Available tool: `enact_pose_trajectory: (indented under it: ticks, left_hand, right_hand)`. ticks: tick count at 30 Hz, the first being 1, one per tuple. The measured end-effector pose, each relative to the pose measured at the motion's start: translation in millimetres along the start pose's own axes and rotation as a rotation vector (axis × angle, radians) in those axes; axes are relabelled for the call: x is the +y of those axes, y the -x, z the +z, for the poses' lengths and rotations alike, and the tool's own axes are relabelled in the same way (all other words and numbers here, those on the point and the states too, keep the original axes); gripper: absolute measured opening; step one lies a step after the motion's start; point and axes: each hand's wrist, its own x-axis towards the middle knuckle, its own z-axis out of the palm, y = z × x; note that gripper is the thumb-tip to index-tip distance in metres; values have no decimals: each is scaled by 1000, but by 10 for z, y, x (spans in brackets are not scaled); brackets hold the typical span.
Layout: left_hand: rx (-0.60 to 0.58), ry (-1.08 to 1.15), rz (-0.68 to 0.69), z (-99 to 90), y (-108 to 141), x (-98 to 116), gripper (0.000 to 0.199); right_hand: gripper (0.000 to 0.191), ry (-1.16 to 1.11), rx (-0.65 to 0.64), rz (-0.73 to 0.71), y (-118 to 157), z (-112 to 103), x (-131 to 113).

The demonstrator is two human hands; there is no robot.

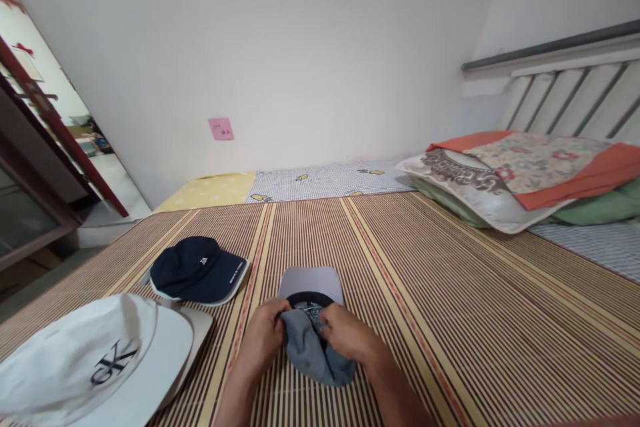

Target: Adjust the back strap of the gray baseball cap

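A grey baseball cap (pixel 320 353) lies on the striped bamboo mat (pixel 425 280) in front of me. Its lighter brim (pixel 310 278) points away, and its dark patterned inside shows between my hands. My left hand (pixel 267 327) pinches the cap's left edge. On the other side, my right hand (pixel 345 331) is closed on the right edge, with its fingertips partly inside the opening. To the left sits a navy cap (pixel 193 270) with small white lettering, on top of a paler brim. Nearer on the left rests a white cap (pixel 85 353) with a dark CK logo, another beige brim (pixel 195 340) showing beneath it.
Pillows (pixel 465 180) with a floral orange-edged cover (pixel 545 160) lie at the right, by a white slatted headboard (pixel 580 93). A white wall (pixel 340 53) with a pink note (pixel 221 129) borders the far side. At the left is a doorway (pixel 90 147).
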Motion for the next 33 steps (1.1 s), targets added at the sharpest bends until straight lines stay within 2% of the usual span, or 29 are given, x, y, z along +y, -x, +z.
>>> enact_pose_trajectory:
  ticks: [4, 8, 11, 15, 19, 23, 30, 33]
  left_hand:
    - [-11, 26, -47, -43, 10, 6, 19]
    - [-48, 73, -77, -41, 25, 109, 20]
    - [-90, -4, -89, -1, 20, 155, 21]
    - [-198, -147, -123, 41, 8, 142, 8]
    - [-254, -168, -152, 31, 12, 160, 25]
    - [-250, -221, -119, 57, 12, 161, 31]
    - [-184, -323, -81, 227, -13, 59, 38]
    - [-98, -339, -51, 256, -21, 88, 35]
  right_hand:
    - [27, -53, 72, 16, -34, -56, 17]
    - [22, -133, 34, 11, -45, -65, 11]
    - [15, -148, 19, 21, -49, -14, 6]
    - [16, -141, 33, 55, -66, 52, 20]
    - [18, -110, 58, 75, -78, 81, 34]
    - [12, -70, 89, 80, -81, 102, 33]
    - [13, -27, 95, 48, -55, 110, 4]
    - [10, -37, 97, 37, -33, 82, -33]
